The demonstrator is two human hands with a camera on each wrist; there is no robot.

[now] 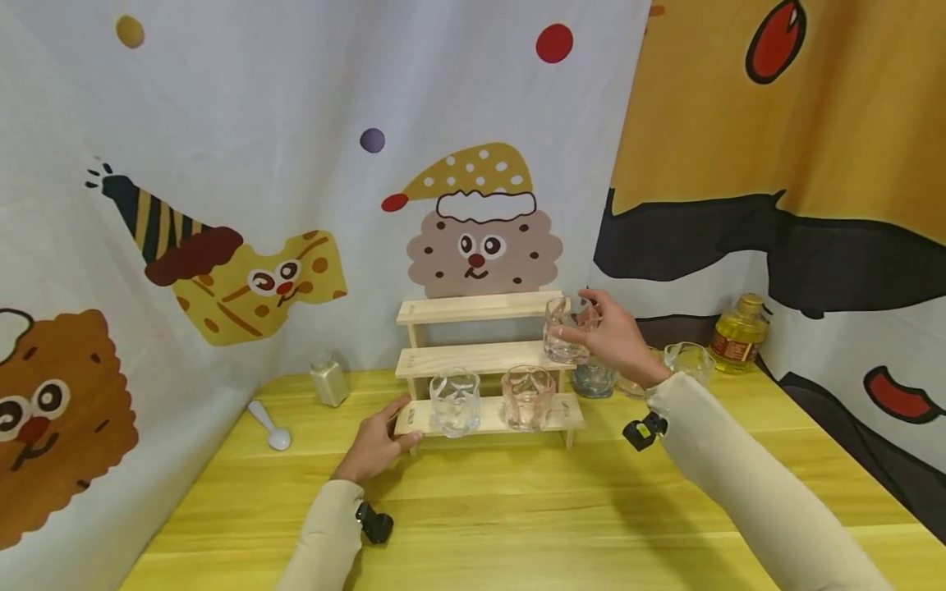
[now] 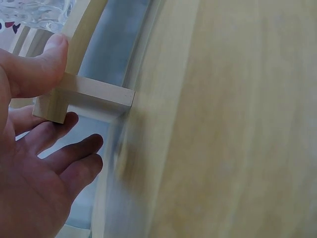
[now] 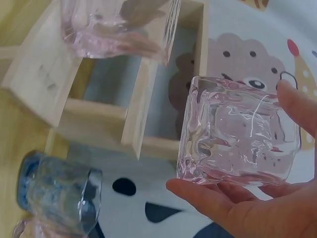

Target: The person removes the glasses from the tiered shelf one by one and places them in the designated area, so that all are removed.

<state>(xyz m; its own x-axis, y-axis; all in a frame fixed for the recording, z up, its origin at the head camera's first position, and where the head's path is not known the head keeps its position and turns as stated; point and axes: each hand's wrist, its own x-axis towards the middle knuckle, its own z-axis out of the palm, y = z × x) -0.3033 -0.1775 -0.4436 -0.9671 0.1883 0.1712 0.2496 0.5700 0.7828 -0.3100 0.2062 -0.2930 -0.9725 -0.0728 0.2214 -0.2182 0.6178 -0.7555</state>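
**A clear, pink-tinted glass tumbler (image 3: 237,141) in the right hand (image 1: 619,335): stiff, smooth, and better held by its walls**

We see the right hand closed partway, only as wide as the tumbler, with the thumb on one wall and fingers on the opposite wall. The tumbler is in the air, just left of the right palm, near the right ends of the upper boards of a pale wooden three-step rack (image 1: 473,359); its base appears to touch no board.

The left hand (image 1: 375,443) grips the rack by the left end of its lowest board, thumb above and fingers below. This hold, we believe, can keep the light wood from sliding.

Just right of the left hand, on that lowest board, stands a colourless wavy glass tumbler (image 1: 454,402), and farther right a second pink-tinted glass tumbler (image 1: 528,400). Below the right hand, on the yellow wood-grain table (image 1: 502,509), there is a blue-tinted glass tumbler (image 1: 594,382).

We judge the held glass rather heavy for its size, because its base looks thick. It will not yield to squeezing, it may slip from dry fingertips, and a knock could chip it. We would grasp it low on the walls, away from the rim.
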